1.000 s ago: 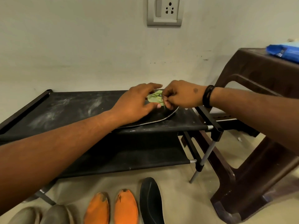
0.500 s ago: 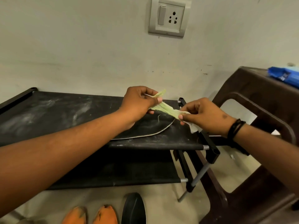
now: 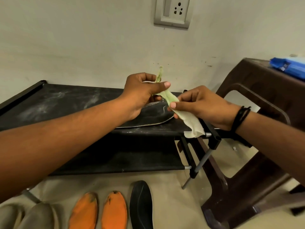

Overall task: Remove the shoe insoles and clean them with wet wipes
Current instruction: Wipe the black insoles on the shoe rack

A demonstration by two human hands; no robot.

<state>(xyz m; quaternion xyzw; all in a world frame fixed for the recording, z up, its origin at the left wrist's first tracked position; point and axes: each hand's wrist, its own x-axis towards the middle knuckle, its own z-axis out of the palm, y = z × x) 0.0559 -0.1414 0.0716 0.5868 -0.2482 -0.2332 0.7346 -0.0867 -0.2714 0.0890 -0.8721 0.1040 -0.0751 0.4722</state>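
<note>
A pale green wet wipe (image 3: 171, 98) is stretched between both hands above the shoe rack. My left hand (image 3: 142, 91) pinches its upper end, which sticks up past the fingers. My right hand (image 3: 203, 106) pinches it lower down, and the wipe's white tail hangs below that hand. Under the hands a black insole with a grey edge (image 3: 153, 118) lies flat on the rack's top shelf (image 3: 66, 103). On the floor lie a black insole (image 3: 141, 205), two orange insoles (image 3: 99, 210) and two grey ones (image 3: 28, 215).
The black fabric shoe rack has a lower shelf (image 3: 132, 159) and metal legs at its right end. A brown plastic stool (image 3: 264, 129) stands right of it, with a blue wipes pack (image 3: 288, 65) on top. A wall socket (image 3: 173, 12) is above.
Both hands lifted off the insole on the rack and pulled the crumpled wipe apart into a long strip. The right hand moved right and down.
</note>
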